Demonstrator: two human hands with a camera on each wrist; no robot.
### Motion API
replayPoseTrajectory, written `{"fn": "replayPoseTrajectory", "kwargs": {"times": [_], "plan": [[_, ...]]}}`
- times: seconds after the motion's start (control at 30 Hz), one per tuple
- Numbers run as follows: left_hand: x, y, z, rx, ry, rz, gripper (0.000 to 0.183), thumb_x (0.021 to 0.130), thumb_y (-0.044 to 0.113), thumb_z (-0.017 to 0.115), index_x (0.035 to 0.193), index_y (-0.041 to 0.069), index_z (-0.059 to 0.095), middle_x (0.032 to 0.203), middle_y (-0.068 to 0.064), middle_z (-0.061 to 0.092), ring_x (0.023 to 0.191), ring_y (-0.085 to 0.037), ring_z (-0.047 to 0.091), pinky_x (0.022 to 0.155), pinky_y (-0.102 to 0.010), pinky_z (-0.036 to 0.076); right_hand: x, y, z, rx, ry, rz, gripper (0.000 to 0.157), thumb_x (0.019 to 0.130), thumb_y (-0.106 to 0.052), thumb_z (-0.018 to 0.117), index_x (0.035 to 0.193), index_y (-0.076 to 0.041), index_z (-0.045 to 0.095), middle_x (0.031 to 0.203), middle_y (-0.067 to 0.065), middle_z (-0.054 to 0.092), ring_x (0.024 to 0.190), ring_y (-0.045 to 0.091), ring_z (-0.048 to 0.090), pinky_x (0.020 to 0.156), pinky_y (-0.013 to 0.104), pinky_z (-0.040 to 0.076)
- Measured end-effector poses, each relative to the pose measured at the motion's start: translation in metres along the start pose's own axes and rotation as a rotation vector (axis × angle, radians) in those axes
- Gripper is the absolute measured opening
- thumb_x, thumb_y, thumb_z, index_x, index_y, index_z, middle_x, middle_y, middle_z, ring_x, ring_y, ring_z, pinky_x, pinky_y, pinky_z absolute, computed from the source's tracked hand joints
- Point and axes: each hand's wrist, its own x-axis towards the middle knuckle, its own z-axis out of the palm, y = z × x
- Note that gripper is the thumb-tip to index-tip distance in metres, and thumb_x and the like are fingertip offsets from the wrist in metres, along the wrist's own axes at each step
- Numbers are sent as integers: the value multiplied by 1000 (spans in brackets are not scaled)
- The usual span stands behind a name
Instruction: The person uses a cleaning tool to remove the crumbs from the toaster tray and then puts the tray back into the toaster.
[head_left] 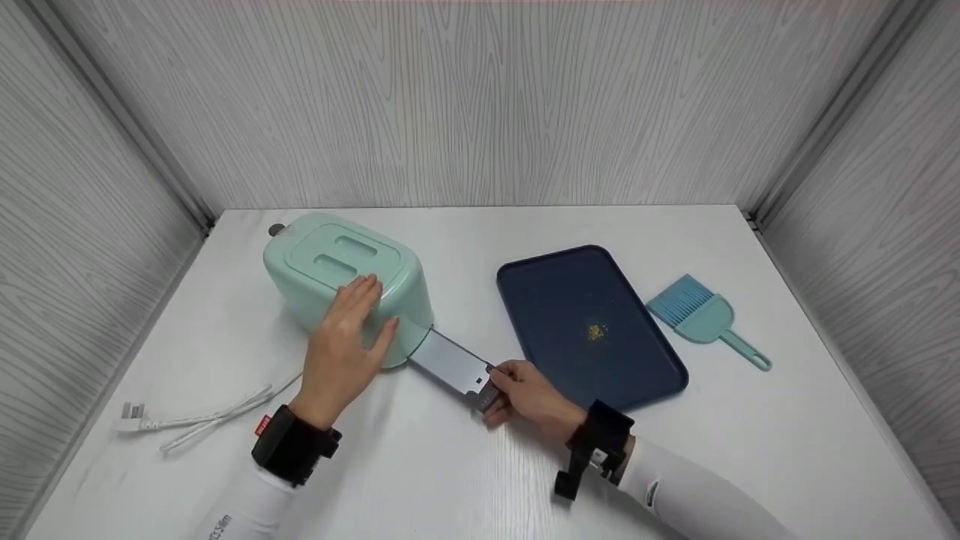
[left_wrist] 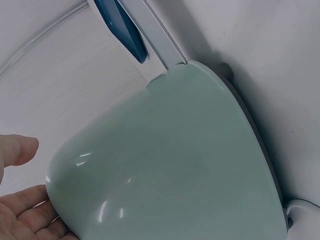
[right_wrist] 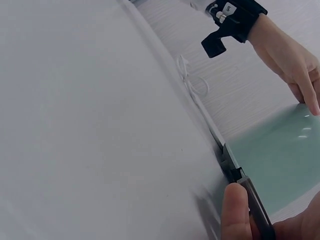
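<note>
A mint-green toaster point(head_left: 341, 281) lies on the white table point(head_left: 465, 465), and its pale shell point(left_wrist: 170, 170) fills the left wrist view. My left hand point(head_left: 349, 341) rests flat on its near end with straight fingers. A flat metal crumb tray point(head_left: 450, 360) sticks out of the toaster's lower right side. My right hand point(head_left: 521, 390) pinches the dark handle at the tray's outer end. In the right wrist view the thumb point(right_wrist: 235, 212) lies on that dark handle strip point(right_wrist: 255, 205), beside the toaster point(right_wrist: 275, 155).
A dark blue tray point(head_left: 592, 330) holding a few yellow crumbs point(head_left: 596, 331) lies to the right. Beyond it lies a light blue hand brush point(head_left: 701, 315). The toaster's white cord and plug point(head_left: 161, 420) trail at the near left. Grey panelled walls enclose the table.
</note>
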Motion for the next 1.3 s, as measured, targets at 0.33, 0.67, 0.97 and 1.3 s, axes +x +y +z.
{"fn": "replayPoseTrajectory", "kwargs": {"times": [0.33, 0.67, 0.97, 1.3], "plan": [[0, -1, 0, 0, 4, 0, 50, 90, 7, 79, 133, -12, 62, 139, -27, 61, 137, -43, 53, 122, -54, 34, 5, -1, 5, 6, 9, -19, 19, 111, -7, 44, 116, 9, 51, 84, 15, 67, 64, 16, 69, 65, 31, 64], [0, -1, 2, -4, 9, -5, 50, 89, 6, 79, 133, -12, 62, 140, -26, 61, 138, -42, 52, 123, -52, 33, 10, -3, 7, 33, 5, -8, 20, 111, -9, 43, 115, 8, 53, 83, 13, 64, 65, 16, 67, 66, 31, 64], [0, -1, 2, 2, 7, -1, 50, 90, 7, 79, 133, -12, 62, 140, -27, 61, 138, -43, 52, 121, -55, 34, 16, -2, 9, 27, 12, -17, 22, 111, -9, 44, 114, 10, 56, 83, 12, 68, 63, 15, 68, 63, 30, 63], [0, -1, 1, 3, 15, 6, 50, 89, 6, 80, 133, -12, 63, 139, -26, 62, 137, -43, 53, 121, -54, 36, 20, -5, 11, 10, 1, -54, 23, 111, -8, 44, 111, 11, 58, 81, 12, 67, 62, 15, 68, 63, 29, 63]]}}
